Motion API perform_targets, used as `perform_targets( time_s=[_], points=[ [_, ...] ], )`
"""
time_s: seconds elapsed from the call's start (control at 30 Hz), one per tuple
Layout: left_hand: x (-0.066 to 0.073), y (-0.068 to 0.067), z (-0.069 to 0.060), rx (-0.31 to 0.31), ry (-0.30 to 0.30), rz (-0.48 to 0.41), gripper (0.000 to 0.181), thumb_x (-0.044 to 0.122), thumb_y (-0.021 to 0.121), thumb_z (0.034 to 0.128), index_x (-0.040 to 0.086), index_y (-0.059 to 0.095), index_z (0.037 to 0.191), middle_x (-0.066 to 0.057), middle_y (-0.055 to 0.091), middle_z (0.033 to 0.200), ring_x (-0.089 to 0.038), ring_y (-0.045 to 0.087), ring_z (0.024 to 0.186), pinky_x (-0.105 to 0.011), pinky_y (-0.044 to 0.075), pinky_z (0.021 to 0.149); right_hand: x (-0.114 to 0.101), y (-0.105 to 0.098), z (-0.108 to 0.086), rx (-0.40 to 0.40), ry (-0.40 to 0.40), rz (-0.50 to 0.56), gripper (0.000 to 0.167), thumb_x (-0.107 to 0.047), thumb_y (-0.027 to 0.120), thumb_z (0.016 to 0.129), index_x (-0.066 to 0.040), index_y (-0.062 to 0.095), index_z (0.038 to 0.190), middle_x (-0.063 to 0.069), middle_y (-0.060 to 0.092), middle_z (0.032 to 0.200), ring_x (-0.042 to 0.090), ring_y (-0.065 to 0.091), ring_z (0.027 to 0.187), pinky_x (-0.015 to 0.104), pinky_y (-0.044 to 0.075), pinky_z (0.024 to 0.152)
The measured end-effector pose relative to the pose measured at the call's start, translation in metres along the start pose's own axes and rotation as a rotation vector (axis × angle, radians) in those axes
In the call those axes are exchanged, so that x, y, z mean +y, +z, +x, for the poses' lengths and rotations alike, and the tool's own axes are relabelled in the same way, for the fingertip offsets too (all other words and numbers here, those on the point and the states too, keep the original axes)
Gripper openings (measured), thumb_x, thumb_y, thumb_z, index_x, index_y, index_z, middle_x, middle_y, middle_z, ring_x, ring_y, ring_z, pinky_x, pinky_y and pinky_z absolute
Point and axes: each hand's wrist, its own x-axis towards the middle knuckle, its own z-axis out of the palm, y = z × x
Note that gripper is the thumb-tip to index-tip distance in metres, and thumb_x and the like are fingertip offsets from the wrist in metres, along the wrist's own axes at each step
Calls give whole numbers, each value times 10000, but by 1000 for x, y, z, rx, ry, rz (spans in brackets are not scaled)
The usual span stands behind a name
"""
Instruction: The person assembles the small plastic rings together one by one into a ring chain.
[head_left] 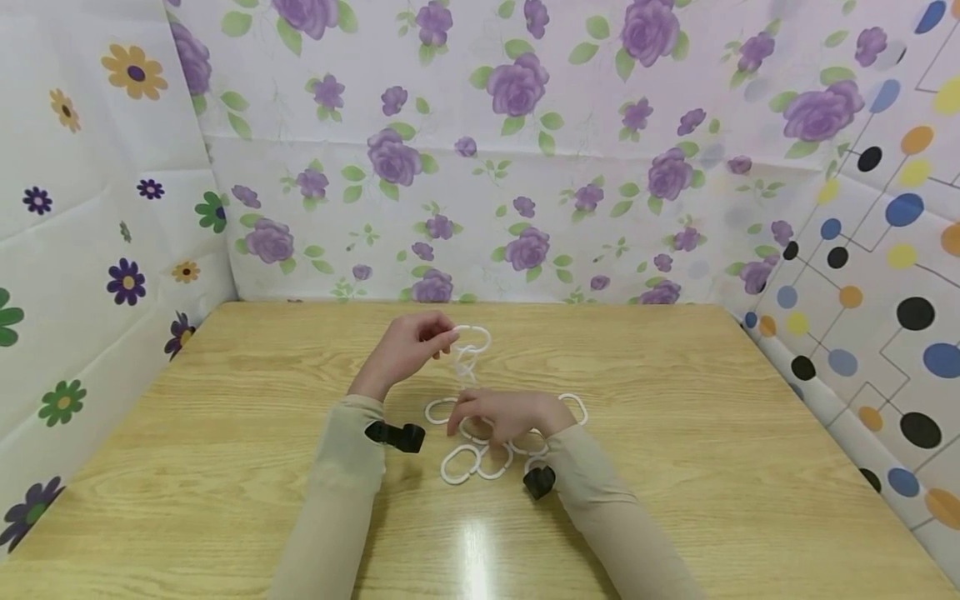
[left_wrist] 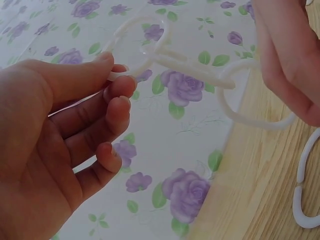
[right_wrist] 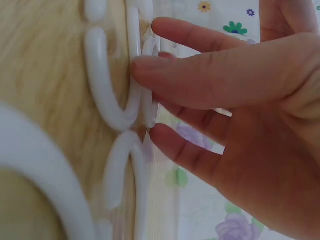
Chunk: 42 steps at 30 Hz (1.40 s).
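Observation:
My left hand pinches a white plastic chain link between thumb and forefinger, its other fingers loosely bent. A second link and a third link hang joined below it, forming a short chain above the table. My right hand is low over a group of loose white links, palm partly down. In the right wrist view its thumb and fingers are spread and nearly straight, tips at an upright-looking link; whether they touch it is hard to tell. The right hand covers some links in the head view.
Loose links lie around the right hand: one at the left, one in front, and one at the right behind the wrist. The wooden table ends at a flowered cloth wall. Dark wrist cameras sit on both sleeves.

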Motion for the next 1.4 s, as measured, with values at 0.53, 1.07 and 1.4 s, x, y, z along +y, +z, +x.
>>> perform_targets(
  time_s=[0.53, 1.07, 1.4],
  points=[
    [-1, 2, 1, -25, 17, -8, 168, 238, 577, 985, 108, 674, 941, -165, 653, 806, -341, 620, 732, -317, 502, 662, 13, 0, -7, 33, 126, 96, 576, -102, 812, 768, -210, 532, 1260, 66, 477, 1221, 182, 483, 1107, 355, 422, 977],
    [-1, 5, 1, -33, 14, -8, 204, 248, 586, 980, 69, 683, 961, -169, 661, 809, -366, 618, 746, -323, 485, 647, 22, -4, -16, 69, 97, 167, 186, 65, 692, 788, -23, 611, 930, 21, 543, 806, 74, 459, 721, 188, 391, 668],
    [-2, 7, 2, -33, 13, 9, 142, 235, 595, 975, 131, 682, 934, -33, 646, 747, -233, 596, 680, -312, 480, 625, 26, -8, -21, 49, 116, 124, 80, -22, 686, 831, -48, 610, 836, -63, 495, 720, 31, 439, 651, 156, 364, 626]
  ],
)
